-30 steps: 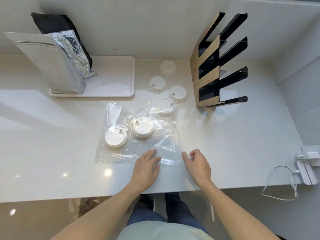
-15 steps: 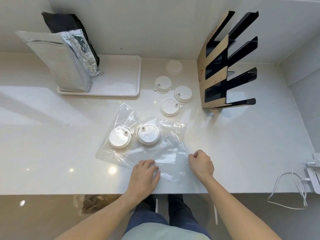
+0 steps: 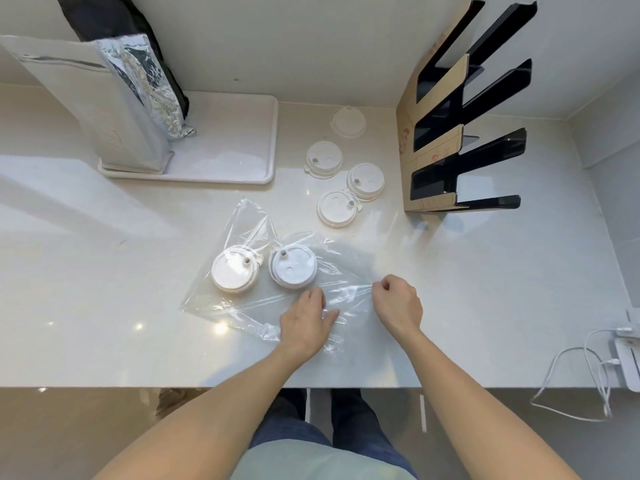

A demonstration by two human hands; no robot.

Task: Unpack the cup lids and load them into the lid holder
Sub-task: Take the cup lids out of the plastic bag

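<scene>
A clear plastic bag (image 3: pixel 263 306) lies flat on the white counter with two white cup lids (image 3: pixel 234 273) (image 3: pixel 293 267) inside it. My left hand (image 3: pixel 306 323) presses flat on the bag's near edge. My right hand (image 3: pixel 398 303) is closed in a fist, pinching the bag's right edge. Several loose white lids (image 3: pixel 336 208) (image 3: pixel 365 181) (image 3: pixel 324 158) (image 3: pixel 347 121) lie behind the bag. The lid holder (image 3: pixel 446 133), black slots with a cardboard side, stands at the back right with no lids visible in it.
A white tray (image 3: pixel 239 147) at the back left carries a white pouch (image 3: pixel 100 109) and a foil bag (image 3: pixel 152 84). A white charger with cable (image 3: pixel 623 355) lies at the right near the counter's front edge. A wall runs behind the counter.
My right hand closed from open fingers into a fist on the bag's edge. The bag shifted and lifted at its right side; the view moved closer.
</scene>
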